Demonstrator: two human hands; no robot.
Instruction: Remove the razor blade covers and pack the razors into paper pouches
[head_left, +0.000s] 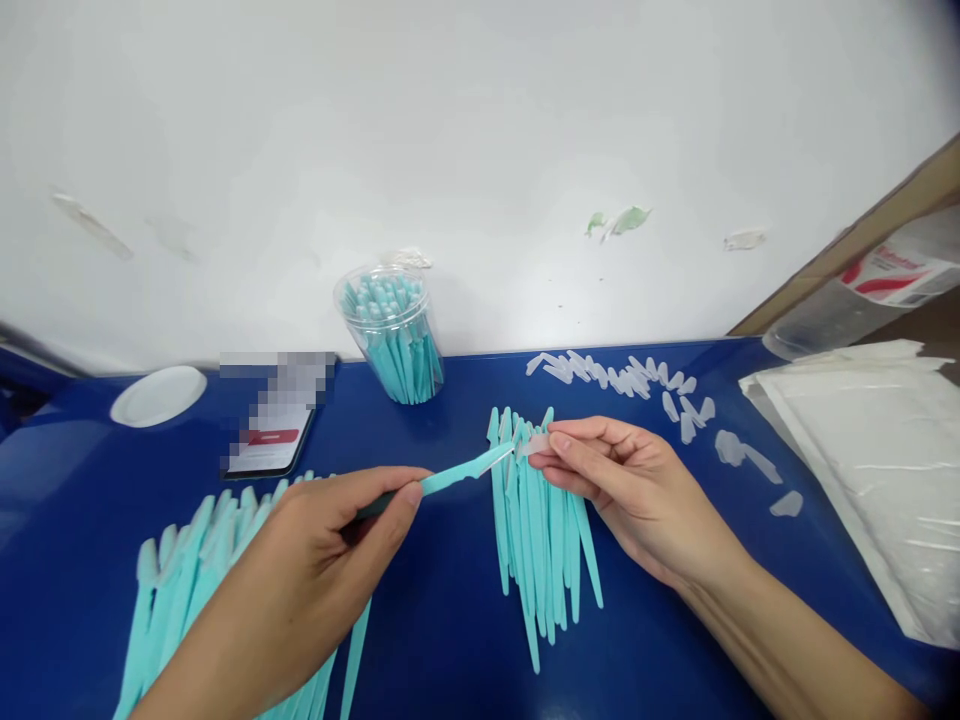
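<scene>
one phone (274,436), tub (388,325), left hand (341,565) hiding razors (196,550)

A single head-worn camera looks forward and down over the table (442,620) from close range; the wall (480,150) fills most of the upper half; the left hand (326,570) extends from lower left, the right hand (630,485) from lower right.
</scene>
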